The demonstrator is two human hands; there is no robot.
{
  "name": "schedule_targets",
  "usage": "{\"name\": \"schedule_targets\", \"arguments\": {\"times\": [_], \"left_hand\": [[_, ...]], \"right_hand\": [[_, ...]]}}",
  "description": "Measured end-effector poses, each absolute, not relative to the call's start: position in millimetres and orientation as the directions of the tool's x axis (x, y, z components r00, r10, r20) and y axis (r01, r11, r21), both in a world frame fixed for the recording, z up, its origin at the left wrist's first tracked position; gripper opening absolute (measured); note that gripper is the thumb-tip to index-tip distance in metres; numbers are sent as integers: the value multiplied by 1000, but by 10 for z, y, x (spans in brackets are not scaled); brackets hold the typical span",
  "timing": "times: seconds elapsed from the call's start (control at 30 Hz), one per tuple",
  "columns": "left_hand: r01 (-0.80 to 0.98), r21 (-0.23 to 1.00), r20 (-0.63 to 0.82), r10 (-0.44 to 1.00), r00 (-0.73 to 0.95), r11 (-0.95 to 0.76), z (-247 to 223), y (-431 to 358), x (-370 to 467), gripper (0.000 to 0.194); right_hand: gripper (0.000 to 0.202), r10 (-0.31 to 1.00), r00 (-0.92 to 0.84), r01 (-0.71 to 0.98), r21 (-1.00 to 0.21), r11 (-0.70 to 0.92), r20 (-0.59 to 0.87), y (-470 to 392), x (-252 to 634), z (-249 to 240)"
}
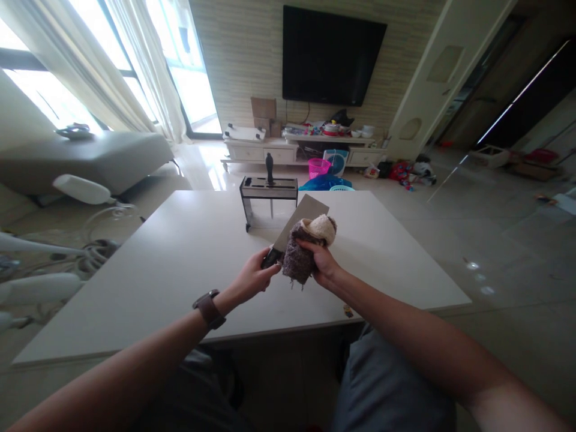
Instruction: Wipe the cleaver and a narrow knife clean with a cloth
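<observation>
My left hand [257, 276] is closed round the black handle of a cleaver [302, 213], whose broad grey blade slants up and to the right over the table. Bunched in my right hand [323, 263] is a towel [297, 259], dark brown with a cream part at the top. The towel lies against the blade's right side and covers some of it. Just behind the cleaver, a knife block [270, 187] with clear sides stands upright on the white table [180, 270]. One black-handled knife sticks up out of its slotted top.
A small yellow sticker [348, 311] is at the table's near edge. Beyond the far edge are a pink basket [319, 168] and a blue bag [326, 183]. White chairs [85, 189] stand at the left. A low cabinet [274, 153] runs below the television [333, 55].
</observation>
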State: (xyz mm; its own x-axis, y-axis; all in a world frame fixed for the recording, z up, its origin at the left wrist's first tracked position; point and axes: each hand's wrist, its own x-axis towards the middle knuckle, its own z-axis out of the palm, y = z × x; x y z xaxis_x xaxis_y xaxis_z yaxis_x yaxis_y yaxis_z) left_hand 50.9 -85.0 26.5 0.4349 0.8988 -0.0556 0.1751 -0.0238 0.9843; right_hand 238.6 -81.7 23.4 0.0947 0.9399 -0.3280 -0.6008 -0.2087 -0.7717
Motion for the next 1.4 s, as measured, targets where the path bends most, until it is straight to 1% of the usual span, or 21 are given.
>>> {"name": "schedule_targets", "arguments": {"times": [0.8,1.4], "left_hand": [[167,986,-73,898,435,-1,274,-842,502,37],[172,985,-84,899,430,10,258,-840,495,31]], "right_hand": [[39,940,95,-605,-769,-208,-329,-807,2378,234],[33,934,90,-605,-764,-224,-345,-803,2373,225]]}}
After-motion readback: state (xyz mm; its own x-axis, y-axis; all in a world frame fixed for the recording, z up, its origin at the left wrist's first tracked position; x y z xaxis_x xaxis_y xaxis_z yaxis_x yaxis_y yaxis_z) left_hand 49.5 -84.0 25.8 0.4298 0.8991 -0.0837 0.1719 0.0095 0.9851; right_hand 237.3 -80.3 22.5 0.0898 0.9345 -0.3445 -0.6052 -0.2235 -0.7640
